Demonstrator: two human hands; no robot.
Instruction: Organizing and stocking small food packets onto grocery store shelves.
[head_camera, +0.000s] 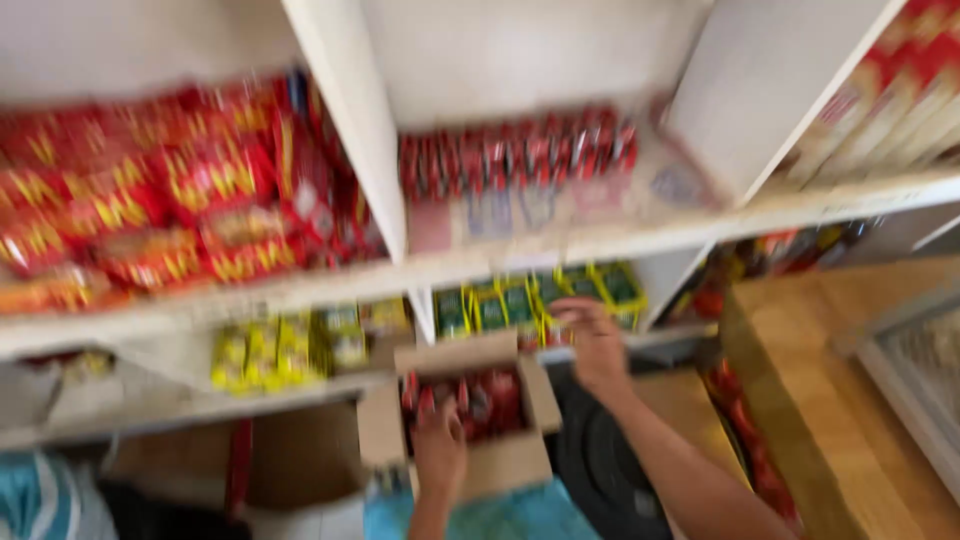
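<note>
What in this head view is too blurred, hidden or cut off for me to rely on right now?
- Left hand in the open cardboard box: motion blur hides whether its fingers grip a red packet.
- Right hand at the green and yellow packs: blurred; grip unclear.
- Red packets on the upper shelf: smeared, count unreadable.
- Blue cloth: cut off by the bottom-left edge.
</note>
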